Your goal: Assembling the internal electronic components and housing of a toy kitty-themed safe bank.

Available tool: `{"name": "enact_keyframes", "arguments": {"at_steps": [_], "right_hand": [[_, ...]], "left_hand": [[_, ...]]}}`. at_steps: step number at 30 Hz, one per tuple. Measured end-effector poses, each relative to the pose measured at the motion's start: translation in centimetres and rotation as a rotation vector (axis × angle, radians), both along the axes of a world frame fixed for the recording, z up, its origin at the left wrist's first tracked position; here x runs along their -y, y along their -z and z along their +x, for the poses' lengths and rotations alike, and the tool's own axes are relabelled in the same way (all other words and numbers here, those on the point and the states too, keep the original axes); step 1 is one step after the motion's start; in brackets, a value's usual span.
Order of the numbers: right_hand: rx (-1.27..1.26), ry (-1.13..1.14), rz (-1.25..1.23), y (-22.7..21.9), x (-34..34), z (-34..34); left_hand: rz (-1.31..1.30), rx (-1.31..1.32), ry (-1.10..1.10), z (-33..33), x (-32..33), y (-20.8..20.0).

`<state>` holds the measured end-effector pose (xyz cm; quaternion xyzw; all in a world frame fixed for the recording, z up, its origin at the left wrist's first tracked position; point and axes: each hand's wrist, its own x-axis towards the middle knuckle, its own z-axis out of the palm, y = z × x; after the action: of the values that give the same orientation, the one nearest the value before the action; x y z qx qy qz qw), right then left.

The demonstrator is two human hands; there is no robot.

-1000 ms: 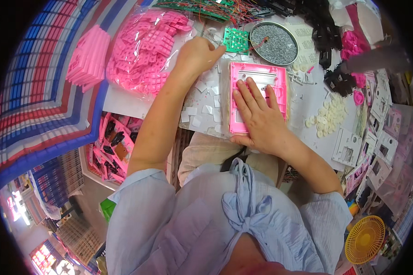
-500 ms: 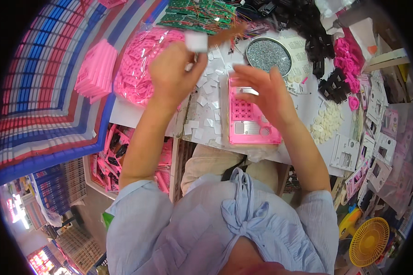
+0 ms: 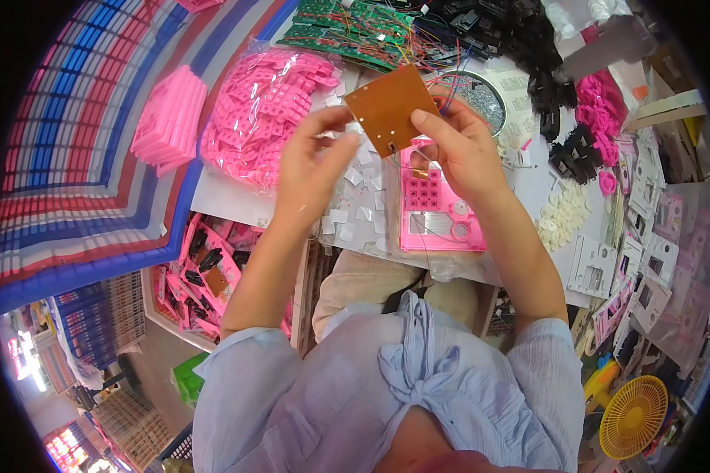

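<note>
A brown circuit board with thin wires hangs above the table, tilted, its plain side showing. My right hand grips its right edge, thumb on the face and fingers behind. Close to the board's left corner, my left hand has its thumb and fingers apart, with nothing visible between them. Below the board lies a pink plastic housing with a block of square holes and a round opening, partly covered by my right hand. Small white squares are scattered to the housing's left.
A clear bag of pink parts stands at left. Green circuit boards with wires lie at the back, beside a round tin of screws. Black parts and cream pieces are at right. A crate of pink scraps sits below left.
The brown board, blurred near my left hand before, is now in my right hand over the housing. My right hand has closed on it. The white piece at my left fingertips no longer shows there.
</note>
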<state>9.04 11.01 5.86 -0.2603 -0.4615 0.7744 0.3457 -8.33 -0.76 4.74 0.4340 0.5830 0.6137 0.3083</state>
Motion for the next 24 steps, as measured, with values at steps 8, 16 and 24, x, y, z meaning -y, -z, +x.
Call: {"name": "enact_keyframes", "arguments": {"at_steps": [8, 16, 24], "right_hand": [[0.2, -0.22, 0.088, -1.3, -0.1, 3.5], [0.363, -0.537, 0.222, -3.9, -1.7, 3.4], [0.257, -0.489, 0.191, -3.2, -2.1, 5.4]], "left_hand": [[0.115, -0.498, -0.362, -1.2, -0.8, -1.6], [-0.423, 0.107, 0.569, 0.3, -0.1, -3.8], [-0.265, 0.524, 0.567, 1.5, 0.5, -0.8]]}}
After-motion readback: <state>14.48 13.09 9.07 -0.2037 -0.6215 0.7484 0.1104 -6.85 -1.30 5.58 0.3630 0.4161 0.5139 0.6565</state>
